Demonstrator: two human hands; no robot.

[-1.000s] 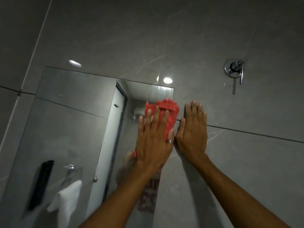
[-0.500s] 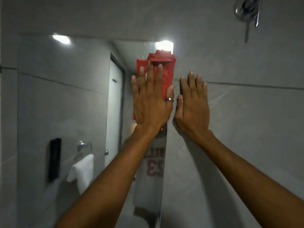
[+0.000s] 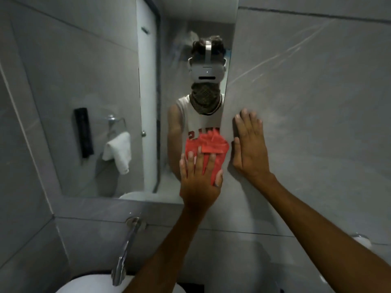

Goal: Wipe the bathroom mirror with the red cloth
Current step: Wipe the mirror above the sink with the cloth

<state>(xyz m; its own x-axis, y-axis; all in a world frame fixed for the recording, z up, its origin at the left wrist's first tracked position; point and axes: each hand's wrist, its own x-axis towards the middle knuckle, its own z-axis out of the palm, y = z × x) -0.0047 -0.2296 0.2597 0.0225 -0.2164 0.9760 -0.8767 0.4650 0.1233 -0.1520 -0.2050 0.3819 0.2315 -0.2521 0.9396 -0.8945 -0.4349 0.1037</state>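
Note:
The bathroom mirror [image 3: 88, 85] is set in the grey tiled wall, its right edge running down the middle of the view. My left hand [image 3: 198, 180] lies flat on the red cloth [image 3: 211, 146], pressing it against the glass near the mirror's lower right corner. The cloth bunches out above my fingers. My right hand [image 3: 250, 149] rests flat with fingers spread on the grey wall tile just right of the mirror edge, holding nothing.
A chrome wall tap [image 3: 127, 248] juts out below the mirror over a white basin [image 3: 84, 284]. The mirror reflects a person with a headset, a white towel on a ring, a black wall dispenser and a door. Grey wall tile [image 3: 317, 102] fills the right.
My left hand has dragged the red cloth down along the mirror's right edge from the top corner to near the bottom. My right hand has slid down the wall beside it, and the view has dropped.

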